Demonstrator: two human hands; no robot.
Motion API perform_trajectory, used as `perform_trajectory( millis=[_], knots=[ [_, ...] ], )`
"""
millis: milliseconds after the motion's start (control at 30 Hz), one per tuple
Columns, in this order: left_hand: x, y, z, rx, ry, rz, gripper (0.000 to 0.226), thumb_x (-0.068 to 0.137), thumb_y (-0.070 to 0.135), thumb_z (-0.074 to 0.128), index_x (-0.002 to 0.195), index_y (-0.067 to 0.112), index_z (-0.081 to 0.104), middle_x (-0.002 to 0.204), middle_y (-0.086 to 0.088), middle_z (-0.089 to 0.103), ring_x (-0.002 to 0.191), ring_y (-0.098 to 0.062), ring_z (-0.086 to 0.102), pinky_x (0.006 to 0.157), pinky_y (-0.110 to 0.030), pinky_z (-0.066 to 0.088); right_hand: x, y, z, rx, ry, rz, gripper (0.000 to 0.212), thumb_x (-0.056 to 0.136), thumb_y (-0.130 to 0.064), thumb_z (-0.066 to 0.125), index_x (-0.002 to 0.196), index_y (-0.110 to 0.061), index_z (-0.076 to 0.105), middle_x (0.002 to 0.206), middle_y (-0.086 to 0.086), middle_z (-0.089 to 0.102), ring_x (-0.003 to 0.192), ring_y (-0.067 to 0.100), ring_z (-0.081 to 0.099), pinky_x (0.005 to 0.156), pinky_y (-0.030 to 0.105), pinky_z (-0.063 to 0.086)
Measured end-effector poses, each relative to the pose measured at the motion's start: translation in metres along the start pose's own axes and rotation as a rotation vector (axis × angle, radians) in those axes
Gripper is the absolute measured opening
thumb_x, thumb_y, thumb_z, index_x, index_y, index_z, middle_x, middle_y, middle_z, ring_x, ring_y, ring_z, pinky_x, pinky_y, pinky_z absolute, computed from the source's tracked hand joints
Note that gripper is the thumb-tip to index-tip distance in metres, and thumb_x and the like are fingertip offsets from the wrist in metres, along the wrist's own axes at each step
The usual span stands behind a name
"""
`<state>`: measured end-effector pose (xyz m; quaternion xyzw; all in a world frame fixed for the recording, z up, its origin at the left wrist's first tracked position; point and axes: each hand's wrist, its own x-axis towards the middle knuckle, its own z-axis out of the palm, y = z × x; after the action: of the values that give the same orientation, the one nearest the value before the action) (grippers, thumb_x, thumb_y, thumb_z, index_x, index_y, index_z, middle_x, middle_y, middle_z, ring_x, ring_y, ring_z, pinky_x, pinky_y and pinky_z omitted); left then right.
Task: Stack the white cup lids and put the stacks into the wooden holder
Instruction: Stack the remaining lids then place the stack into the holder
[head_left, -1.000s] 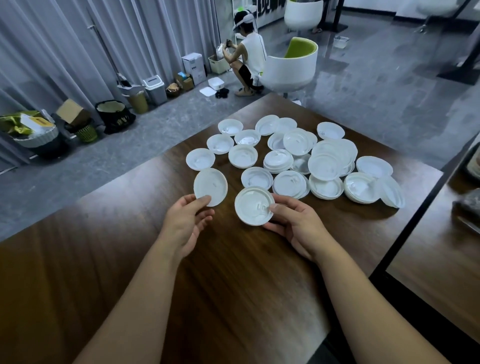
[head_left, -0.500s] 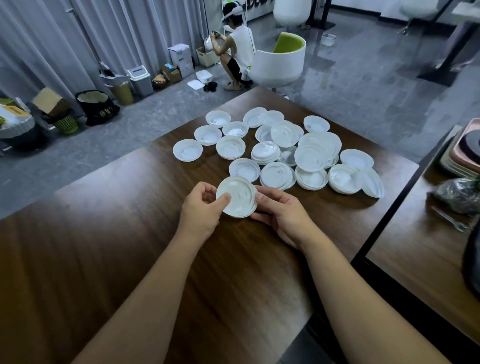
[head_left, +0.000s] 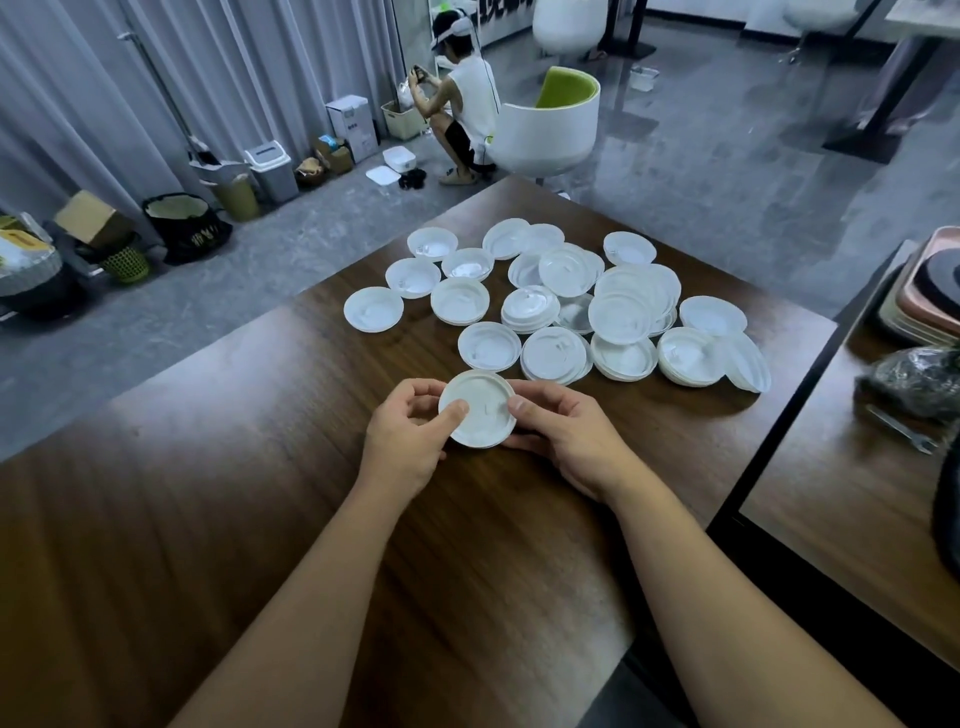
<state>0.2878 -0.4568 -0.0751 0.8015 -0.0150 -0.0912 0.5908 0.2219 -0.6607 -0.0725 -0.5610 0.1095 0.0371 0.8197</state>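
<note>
We hold one lid (head_left: 479, 408) with both hands, left hand (head_left: 410, 436) and right hand (head_left: 563, 434) pinching its sides. More lids (head_left: 550, 306) lie just behind it on the table (head_left: 260, 467); bare wood lies near us.

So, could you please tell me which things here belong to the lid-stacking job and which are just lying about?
Part of the job:
- held lids, gripped by left hand and right hand
- loose white lids on the table

Just lying about:
- stacked trays
- dark wrapped bundle
- white chair
- bins

The wooden holder is not in view.
</note>
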Motion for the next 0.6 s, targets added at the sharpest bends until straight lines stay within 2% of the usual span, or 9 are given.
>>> perform_trajectory(
  millis=[100,233,300,367,433,500,533,600],
  knots=[
    [0.004,-0.001,-0.001,0.027,-0.040,-0.012,0.018,0.095,0.038,0.083,0.106,0.043,0.070,0.109,0.012,0.075,0.100,-0.014,0.073,0.058,-0.018,0.058,0.000,0.002,-0.001,-0.027,-0.008,-0.006,0.031,0.103,-0.018,0.074,0.133,-0.010,0.075,0.127,0.011,0.079,0.120,0.030,0.076,0.097,0.043,0.065],
    [0.017,0.005,-0.011,0.004,-0.182,-0.138,0.024,0.089,0.036,0.087,0.110,0.030,0.076,0.109,0.004,0.080,0.103,-0.018,0.076,0.060,-0.022,0.058,0.000,0.005,0.004,-0.068,0.051,-0.030,0.026,0.099,-0.020,0.078,0.124,-0.013,0.080,0.119,0.011,0.081,0.112,0.029,0.078,0.088,0.038,0.066],
    [0.026,0.014,-0.019,-0.050,-0.296,-0.217,0.041,0.078,0.055,0.087,0.109,0.028,0.081,0.108,0.004,0.082,0.105,-0.021,0.078,0.061,-0.028,0.060,-0.001,0.005,0.005,-0.057,0.088,-0.021,0.028,0.089,-0.028,0.080,0.115,-0.019,0.085,0.116,0.011,0.082,0.109,0.030,0.079,0.087,0.040,0.066],
    [0.038,0.022,-0.025,-0.118,-0.372,-0.289,0.056,0.071,0.074,0.076,0.101,0.029,0.086,0.107,0.005,0.083,0.100,-0.019,0.080,0.062,-0.033,0.060,-0.002,0.005,0.004,-0.021,0.091,-0.016,0.034,0.081,-0.034,0.084,0.113,-0.021,0.086,0.118,0.013,0.081,0.110,0.032,0.079,0.089,0.043,0.065],
    [0.053,0.028,-0.023,-0.112,-0.285,-0.298,0.052,0.079,0.073,0.069,0.097,0.027,0.086,0.105,0.000,0.083,0.088,-0.019,0.080,0.062,-0.034,0.059,-0.002,0.005,0.002,0.016,0.089,-0.014,0.038,0.078,-0.036,0.085,0.113,-0.021,0.086,0.119,0.015,0.081,0.112,0.032,0.078,0.087,0.042,0.065],
    [0.069,0.030,-0.014,0.005,-0.087,-0.244,0.030,0.092,0.054,0.073,0.098,0.025,0.082,0.106,-0.005,0.081,0.080,-0.017,0.075,0.058,-0.031,0.058,-0.003,0.005,0.002,0.025,0.095,-0.011,0.038,0.077,-0.036,0.086,0.112,-0.022,0.086,0.118,0.014,0.081,0.109,0.030,0.079,0.084,0.038,0.066],
    [0.075,0.030,-0.007,0.072,-0.021,-0.201,0.021,0.095,0.046,0.075,0.103,0.027,0.078,0.105,-0.005,0.079,0.080,-0.016,0.074,0.058,-0.030,0.059,-0.004,0.005,0.002,0.014,0.098,-0.014,0.037,0.077,-0.036,0.086,0.111,-0.023,0.086,0.117,0.013,0.081,0.108,0.030,0.079,0.084,0.038,0.066],
    [0.084,0.032,0.004,0.181,-0.011,-0.097,0.025,0.096,0.041,0.078,0.116,0.027,0.073,0.104,0.001,0.075,0.082,-0.015,0.073,0.063,-0.033,0.063,-0.005,0.005,0.004,-0.018,0.099,-0.023,0.035,0.078,-0.037,0.085,0.111,-0.024,0.086,0.115,0.012,0.082,0.105,0.029,0.080,0.085,0.039,0.066]
  ],
)
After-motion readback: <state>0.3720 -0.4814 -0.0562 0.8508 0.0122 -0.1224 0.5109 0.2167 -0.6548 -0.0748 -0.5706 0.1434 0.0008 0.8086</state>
